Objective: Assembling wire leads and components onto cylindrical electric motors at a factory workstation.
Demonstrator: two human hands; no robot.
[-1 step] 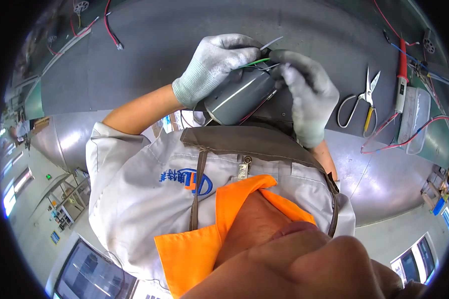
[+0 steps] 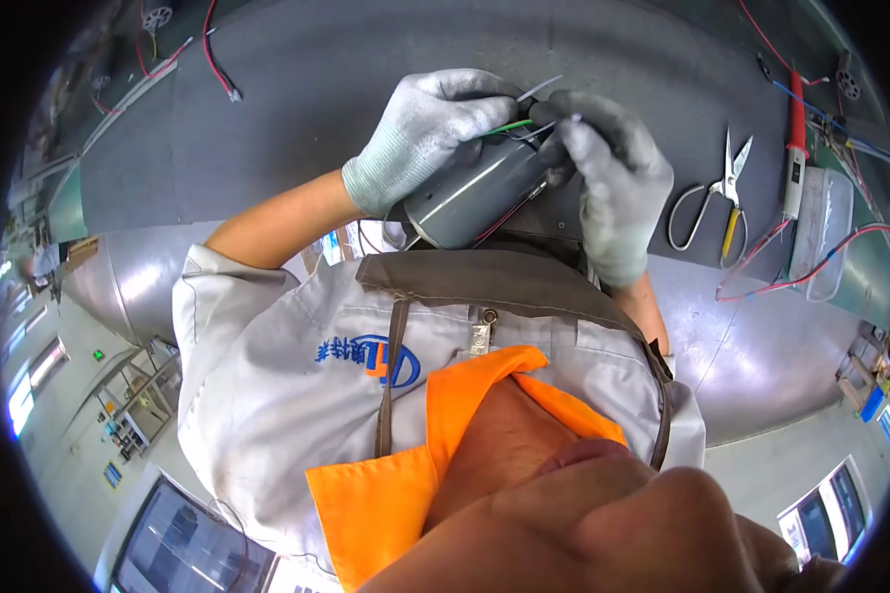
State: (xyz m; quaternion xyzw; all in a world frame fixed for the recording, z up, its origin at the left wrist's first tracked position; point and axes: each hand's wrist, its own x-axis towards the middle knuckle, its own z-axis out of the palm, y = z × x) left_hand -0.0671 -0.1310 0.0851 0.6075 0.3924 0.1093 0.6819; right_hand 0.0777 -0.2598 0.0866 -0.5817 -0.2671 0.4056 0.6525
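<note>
A smooth dark grey cylinder, like a motor housing, lies tilted against my apron at the table's near edge. My left hand, in a whitish work glove, pinches thin wires over its far end. A green wire shows beside the left thumb, and a pale thin strip juts up beyond those fingertips. Opposite, my right hand, gloved with grey-stained fingers, is closed at a thin pale wire. Its fingertips partly hide what they grip. A red lead runs along the cylinder's right side.
To the right lie scissors, a red-handled soldering iron and a clear plastic box with a red-and-blue cable across it. A red-and-black cable rests at the far left of the dark table.
My right fingers have shifted very slightly around the wire ends. The left hand and the cylinder look almost the same.
</note>
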